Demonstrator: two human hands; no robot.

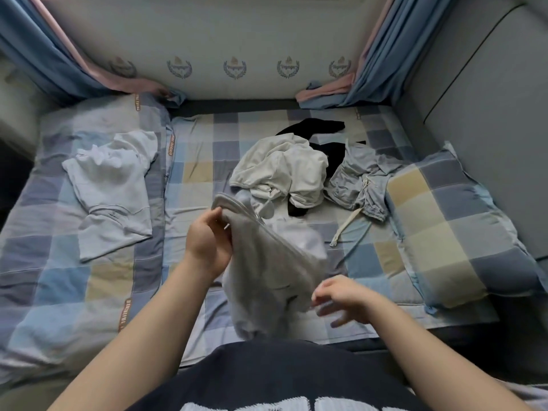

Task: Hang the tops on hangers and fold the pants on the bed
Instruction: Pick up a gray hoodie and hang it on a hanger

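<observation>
Nearest, the left hand [207, 241] grips the grey garment [267, 262] by its ribbed band. The garment is lifted above the bed [192, 149], and the rest of it hangs limp in folds. The right hand [341, 295] is at the lower edge, blurred; whether it pinches the cloth I cannot tell. The fabric looks light, soft and floppy, so it will likely sag and bunch unless held at two points. The stitched band seems the firmest place to take hold. Farther off lies a heap: a cream garment [281, 170], a black garment [314, 129] and pale drawstring shorts [361, 179]. A white top [112, 188] lies apart on the left.
</observation>
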